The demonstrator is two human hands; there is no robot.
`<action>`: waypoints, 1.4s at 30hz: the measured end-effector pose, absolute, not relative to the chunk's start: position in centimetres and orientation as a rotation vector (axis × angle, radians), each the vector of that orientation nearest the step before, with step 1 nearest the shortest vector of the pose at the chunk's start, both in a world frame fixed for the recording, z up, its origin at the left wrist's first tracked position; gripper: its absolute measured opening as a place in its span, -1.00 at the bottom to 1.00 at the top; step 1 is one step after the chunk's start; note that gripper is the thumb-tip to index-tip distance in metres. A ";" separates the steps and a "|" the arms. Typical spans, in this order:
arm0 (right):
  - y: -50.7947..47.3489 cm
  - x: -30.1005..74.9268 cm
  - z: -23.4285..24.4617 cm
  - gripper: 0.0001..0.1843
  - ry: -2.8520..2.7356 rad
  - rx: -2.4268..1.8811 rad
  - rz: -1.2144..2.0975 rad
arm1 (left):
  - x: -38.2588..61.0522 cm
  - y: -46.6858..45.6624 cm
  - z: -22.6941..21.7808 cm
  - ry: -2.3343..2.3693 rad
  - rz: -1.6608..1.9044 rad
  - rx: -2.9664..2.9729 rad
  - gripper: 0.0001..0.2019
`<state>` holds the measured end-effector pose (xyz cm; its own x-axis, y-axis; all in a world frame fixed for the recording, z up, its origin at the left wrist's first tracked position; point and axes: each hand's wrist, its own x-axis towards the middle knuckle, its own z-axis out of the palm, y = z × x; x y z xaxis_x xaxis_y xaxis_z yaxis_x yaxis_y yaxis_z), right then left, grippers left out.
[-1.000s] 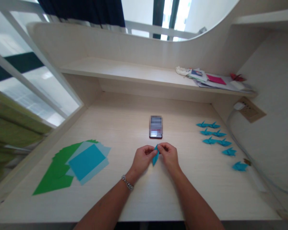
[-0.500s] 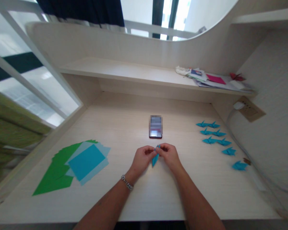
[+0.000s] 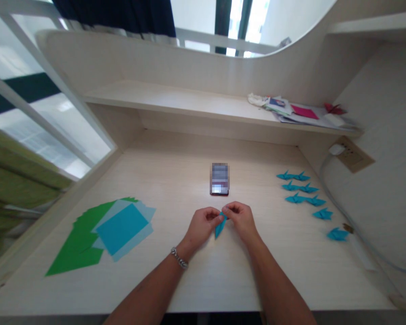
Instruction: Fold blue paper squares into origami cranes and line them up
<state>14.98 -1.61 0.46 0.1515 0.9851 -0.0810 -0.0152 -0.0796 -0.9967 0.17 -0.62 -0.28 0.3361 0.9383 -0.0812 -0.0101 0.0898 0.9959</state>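
Observation:
A small folded piece of blue paper (image 3: 219, 228), narrow and pointed at its near end, is held just above or on the desk between my hands. My left hand (image 3: 203, 225) pinches its upper left edge between thumb and fingers; a silver chain bracelet is on that wrist. My right hand (image 3: 241, 221) is closed in a pinch at the top right of the same paper. The fingertips hide the paper's far end. Just beyond my hands lies a phone (image 3: 219, 179) with a blurred screen.
Green paper sheets (image 3: 76, 250) lie fanned at left, under light and bright blue square sheets (image 3: 122, 229). Several folded blue paper cranes (image 3: 305, 200) stand in rows at right, near a cable (image 3: 338, 203) and a wall socket (image 3: 353, 154). A shelf (image 3: 176, 100) with papers runs behind.
The folded paper has shifted slightly toward me, and more of its upper part shows. My right fingertips have moved a little to the right, away from my left ones.

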 end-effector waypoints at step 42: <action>-1.7 14.1 -0.6 -0.84 -1.106 -1.302 1.194 | -0.4 0.4 -0.5 1.101 1.166 1.023 -0.75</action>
